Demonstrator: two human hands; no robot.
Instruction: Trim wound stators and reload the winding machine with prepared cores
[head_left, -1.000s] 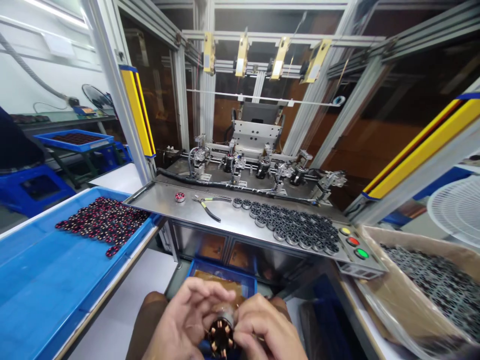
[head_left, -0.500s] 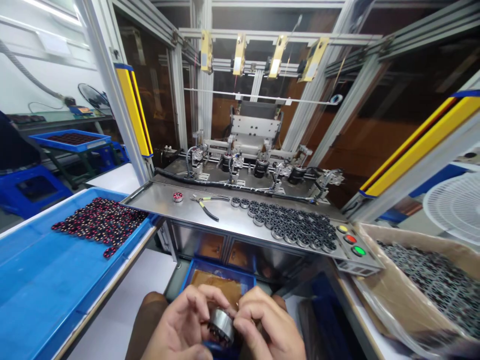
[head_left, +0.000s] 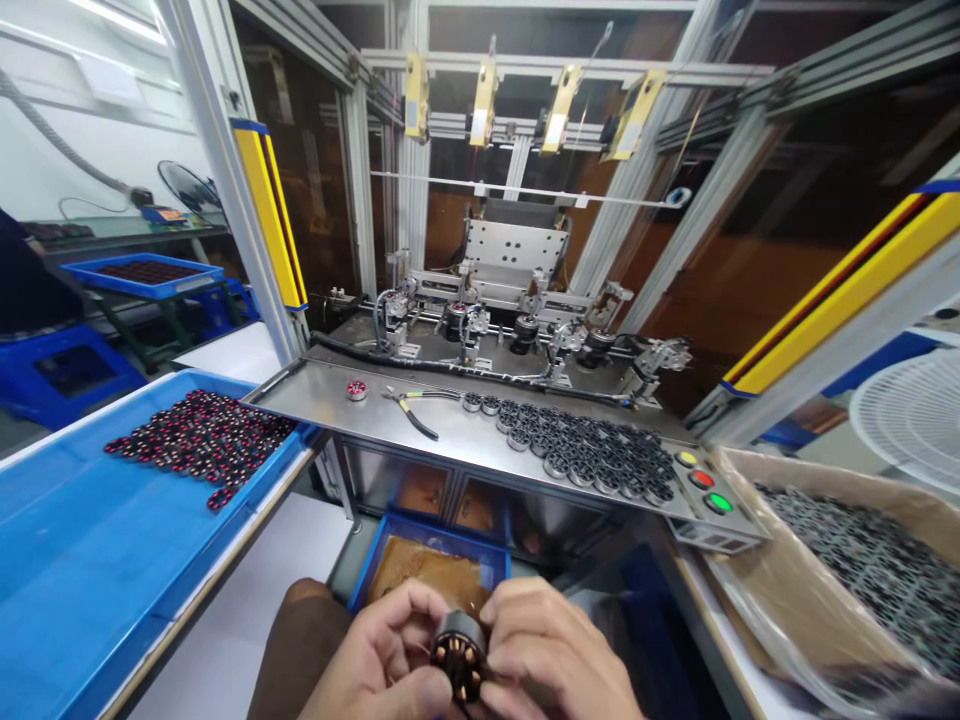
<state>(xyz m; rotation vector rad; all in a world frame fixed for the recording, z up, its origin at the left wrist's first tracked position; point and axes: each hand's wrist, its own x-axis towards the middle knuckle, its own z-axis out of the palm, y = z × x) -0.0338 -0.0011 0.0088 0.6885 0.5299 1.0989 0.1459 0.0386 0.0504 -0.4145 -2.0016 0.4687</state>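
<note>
Low in the head view, I hold a motor stator [head_left: 459, 640] with a grey metal ring and copper-coloured windings facing me. My left hand [head_left: 386, 650] is closed round its left side, the thumb at its lower edge. My right hand [head_left: 551, 645] is closed too, its fingertips pressed against the stator's right side; whether a wire end is between them I cannot make out. Beyond, on the steel bench [head_left: 315, 395], stand rows of bare stators [head_left: 592, 450], a pair of cutting pliers [head_left: 412, 410] and one stator with red windings [head_left: 356, 390].
A blue tray [head_left: 90, 570] at left holds many wound stators [head_left: 202, 435]. Below the bench is a blue bin [head_left: 367, 570] with brown lining. A carton [head_left: 810, 590] of parts stands right, beside the push buttons [head_left: 702, 479]. Behind is a winding machine [head_left: 517, 250].
The stator has been turned in my hands, so its copper windings now face me. My right fingers have closed in against its side. My hands have shifted slightly right.
</note>
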